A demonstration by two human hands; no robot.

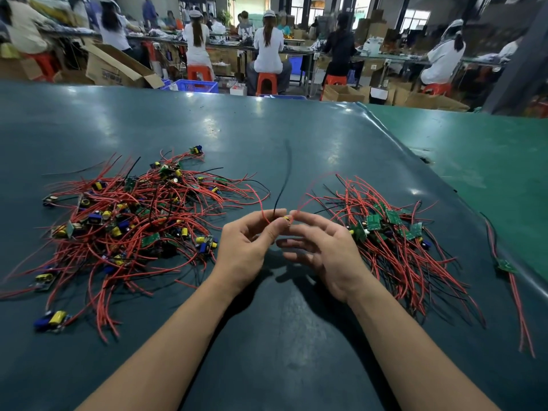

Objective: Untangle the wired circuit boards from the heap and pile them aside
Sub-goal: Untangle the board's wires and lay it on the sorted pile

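Landmark: the small wired circuit board with a yellow component [286, 220], held up between both hands above the dark teal desk [267, 137]; all places below are given from it.

Left hand [247, 247]: its grip is clamped on the board, thumb and forefinger pinched at its left edge, with a red and a black lead rising from the pinch. Held up off the desk, apparently so the leads hang free of everything else.

Right hand [323, 250]: its grip is pinched on a red lead at the board's right edge; the lower fingers are spread and hold nothing. The pinch point is small and partly hidden, so whether it also touches the board itself cannot be told.

Tangled heap of red-and-black wires and boards with yellow and blue parts [130, 221]: to the left of the held board, loosely spread, leads crossing in every direction. Judged the unsorted source.

Pile of green boards with red leads lying roughly parallel [394, 241]: just to the right of the held board, boards grouped at one end. Judged the sorted pile, placed near for a short set-down.

Single green board with long red leads [505, 265]: far right of the held board, apart from both groups.

Stage: one board freed, not yet laid aside.
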